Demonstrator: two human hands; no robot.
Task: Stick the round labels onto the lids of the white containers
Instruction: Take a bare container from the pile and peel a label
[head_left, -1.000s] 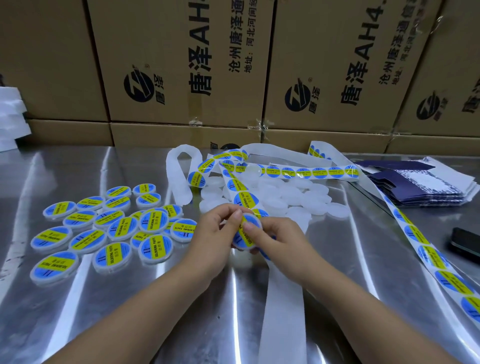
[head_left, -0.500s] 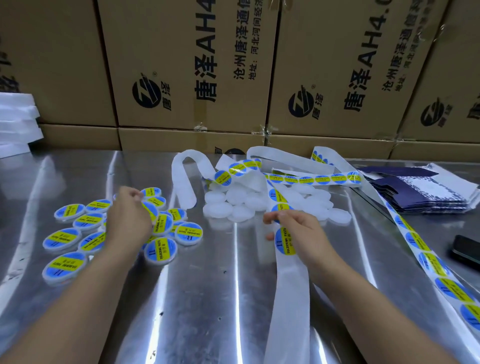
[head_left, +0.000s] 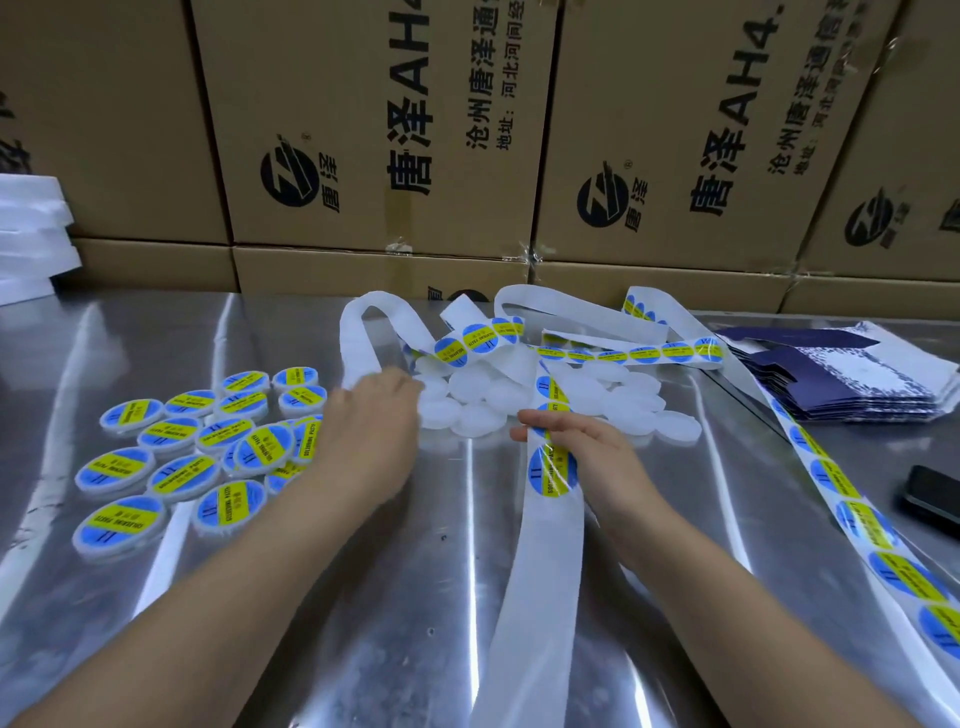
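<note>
Several unlabelled white containers (head_left: 478, 387) lie in a pile at the middle back of the metal table (head_left: 363, 623). My left hand (head_left: 369, 431) reaches to the pile's left edge, its fingertips at a white container. To the left lie several labelled containers (head_left: 171, 473) with blue and yellow round labels. My right hand (head_left: 582, 457) holds the white label strip (head_left: 545, 571), fingers laid across it just above a round label (head_left: 553, 470). The strip runs from the pile down to the table's front edge.
Another strip of labels (head_left: 857, 519) runs along the right side. Behind it lie a stack of dark blue folded cartons (head_left: 852, 374) and a black phone (head_left: 935, 499). Cardboard boxes (head_left: 363, 130) wall the back; white foam sheets (head_left: 31, 234) sit at the far left.
My left hand set the freshly labelled container among the labelled ones, then moved right to the white pile. My right hand kept hold of the strip.
</note>
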